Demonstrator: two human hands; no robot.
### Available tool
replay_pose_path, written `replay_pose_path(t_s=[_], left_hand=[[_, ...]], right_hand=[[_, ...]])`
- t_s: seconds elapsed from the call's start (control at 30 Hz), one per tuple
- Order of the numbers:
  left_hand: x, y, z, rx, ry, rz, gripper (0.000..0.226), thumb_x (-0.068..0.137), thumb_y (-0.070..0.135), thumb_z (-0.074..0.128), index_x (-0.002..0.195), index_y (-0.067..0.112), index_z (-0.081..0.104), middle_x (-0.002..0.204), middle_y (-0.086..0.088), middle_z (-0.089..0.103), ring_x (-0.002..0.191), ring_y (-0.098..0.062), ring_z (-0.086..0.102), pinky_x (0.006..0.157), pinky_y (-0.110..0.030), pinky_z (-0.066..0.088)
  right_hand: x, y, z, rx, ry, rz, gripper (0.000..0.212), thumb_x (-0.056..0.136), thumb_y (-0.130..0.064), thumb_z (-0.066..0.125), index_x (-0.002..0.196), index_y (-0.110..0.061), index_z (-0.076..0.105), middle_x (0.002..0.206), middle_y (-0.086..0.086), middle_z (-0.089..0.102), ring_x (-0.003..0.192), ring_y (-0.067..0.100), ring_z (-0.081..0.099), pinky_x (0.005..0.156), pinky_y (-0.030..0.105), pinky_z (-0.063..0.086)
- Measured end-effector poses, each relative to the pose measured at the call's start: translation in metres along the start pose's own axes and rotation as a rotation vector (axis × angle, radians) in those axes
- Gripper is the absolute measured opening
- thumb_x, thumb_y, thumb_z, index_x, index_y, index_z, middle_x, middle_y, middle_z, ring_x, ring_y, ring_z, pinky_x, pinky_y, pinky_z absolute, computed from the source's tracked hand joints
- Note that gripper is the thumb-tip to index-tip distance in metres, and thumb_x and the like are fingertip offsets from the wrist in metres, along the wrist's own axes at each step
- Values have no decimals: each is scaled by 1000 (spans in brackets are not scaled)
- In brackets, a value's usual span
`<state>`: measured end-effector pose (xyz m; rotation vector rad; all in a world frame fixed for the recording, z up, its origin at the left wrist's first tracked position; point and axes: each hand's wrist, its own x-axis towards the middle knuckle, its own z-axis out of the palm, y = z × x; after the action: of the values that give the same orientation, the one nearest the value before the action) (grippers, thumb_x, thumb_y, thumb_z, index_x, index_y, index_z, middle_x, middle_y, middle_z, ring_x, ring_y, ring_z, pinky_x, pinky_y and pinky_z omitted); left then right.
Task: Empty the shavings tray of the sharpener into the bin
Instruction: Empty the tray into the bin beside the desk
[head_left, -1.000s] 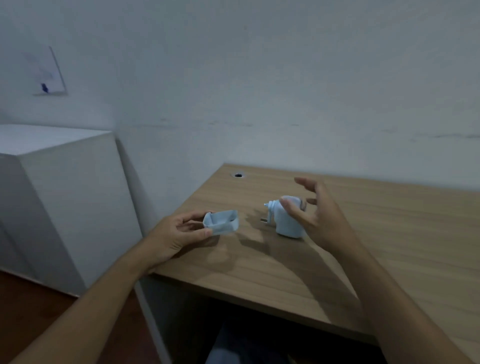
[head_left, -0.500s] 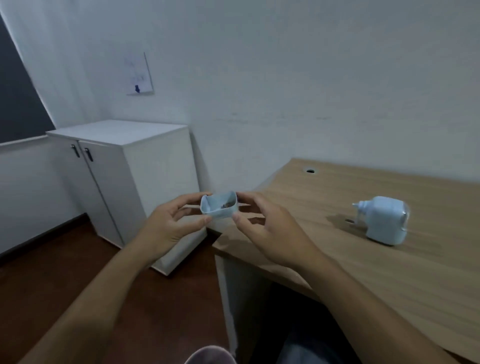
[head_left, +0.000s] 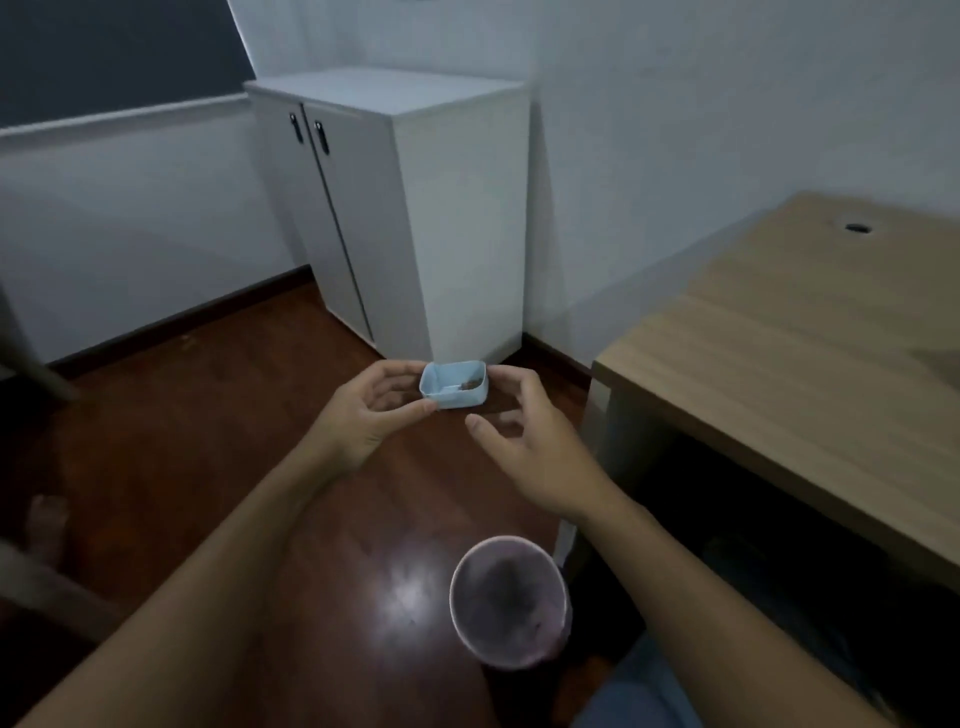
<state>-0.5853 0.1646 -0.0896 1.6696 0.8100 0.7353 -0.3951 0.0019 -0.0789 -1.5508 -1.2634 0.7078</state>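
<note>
The left hand (head_left: 363, 415) pinches the shavings tray (head_left: 454, 385), upright with shavings inside; the right hand (head_left: 524, 441) hovers open beside it. The bin (head_left: 506, 600) sits on the floor at 6 o'clock: carry the tray level over its mouth, then tip.

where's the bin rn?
Head view, bottom centre: the round bin stands on the dark wood floor left of the desk, below the tray held in the left hand.

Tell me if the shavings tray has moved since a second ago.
Yes. The shavings tray left the desk edge, going left; it is now over the floor, held by the left hand.
</note>
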Motion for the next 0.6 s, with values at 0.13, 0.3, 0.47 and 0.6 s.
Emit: replay_pose_path(t_s=[0.13, 0.3, 0.47, 0.6], left_hand=[[-22, -52, 7, 7, -13, -162, 45, 94, 5, 87, 137, 8, 73, 139, -8, 81, 125, -11, 78, 114, -41, 57], [-42, -113, 26, 37, -55, -339, 41, 93, 15, 91, 131, 13, 77, 121, 6, 88, 111, -2, 81, 86, -17, 59], [-55, -148, 50, 84, -128, -501, 28, 94, 27, 91, 120, 24, 79, 105, 22, 88, 94, 3, 78, 79, -27, 55], [-64, -168, 72, 124, -151, -648, 19, 94, 37, 89, 108, 29, 78, 121, -4, 87, 104, -17, 86, 78, -31, 54]], right_hand=[[-13, 46, 29, 5, -37, 133, 55, 102, -47, 72, 150, -46, 46, 140, -27, 60, 119, 6, 68, 96, 32, 64], [-36, 108, 53, 89, -47, 327, 44, 101, -46, 73, 140, -42, 52, 134, -18, 71, 111, 13, 79, 101, 47, 66], [-58, 163, 75, 258, 6, 531, 21, 106, -34, 70, 124, -32, 58, 130, 0, 78, 106, 15, 85, 94, 45, 69], [-64, 178, 77, 338, -7, 717, 13, 112, -41, 60, 116, -29, 65, 126, 7, 75, 84, 15, 86, 67, 31, 66]])
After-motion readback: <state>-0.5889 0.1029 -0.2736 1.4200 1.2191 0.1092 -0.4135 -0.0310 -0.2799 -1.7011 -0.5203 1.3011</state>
